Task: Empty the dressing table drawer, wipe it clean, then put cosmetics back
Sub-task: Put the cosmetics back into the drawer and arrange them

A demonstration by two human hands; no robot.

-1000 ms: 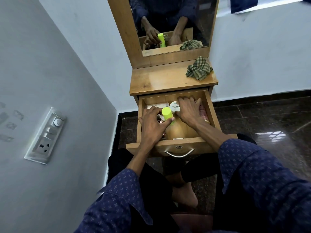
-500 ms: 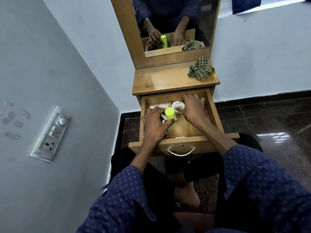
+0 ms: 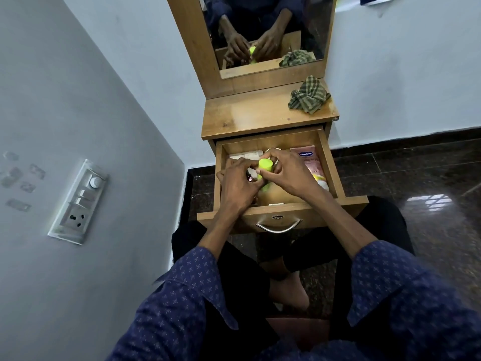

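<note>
The emptying step is being carried out: a lime-green capped plastic tube (image 3: 265, 170) is being gripped by both the left hand (image 3: 238, 185) and the right hand (image 3: 289, 173) over the middle of the open wooden drawer (image 3: 330, 162). It should next be lifted to the worktop (image 3: 250, 113). A second ago the right hand was lying flat, apparently on other cosmetics.

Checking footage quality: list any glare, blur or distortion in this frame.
Head view: wide-angle bend curves the wall edges; window glare on the floor; stickers at left smeared; hands and drawer fairly sharp, the mirror reflection dim.
</note>
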